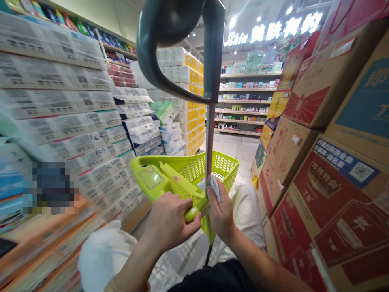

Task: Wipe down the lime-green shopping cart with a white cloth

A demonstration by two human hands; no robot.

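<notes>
In the head view, a green plastic shopping basket point(225, 162) with perforated walls stands between my knees. A metal rod point(209, 142) rises from its near end to a large dark grey pull handle point(212, 61) close to the camera. My left hand point(172, 217) is closed around the basket's green grip bar point(192, 213). My right hand point(221, 213) pinches a white wipe point(214, 187) against the lower part of the rod. Some of the wipe is hidden behind the fingers and the rod.
Stacked wrapped paper packs point(60, 77) line the left side. Printed cardboard cartons point(328, 178) rise close on the right. Yellow-and-white packs point(194, 109) stand beyond the basket, and shelves of small goods point(243, 97) are at the back.
</notes>
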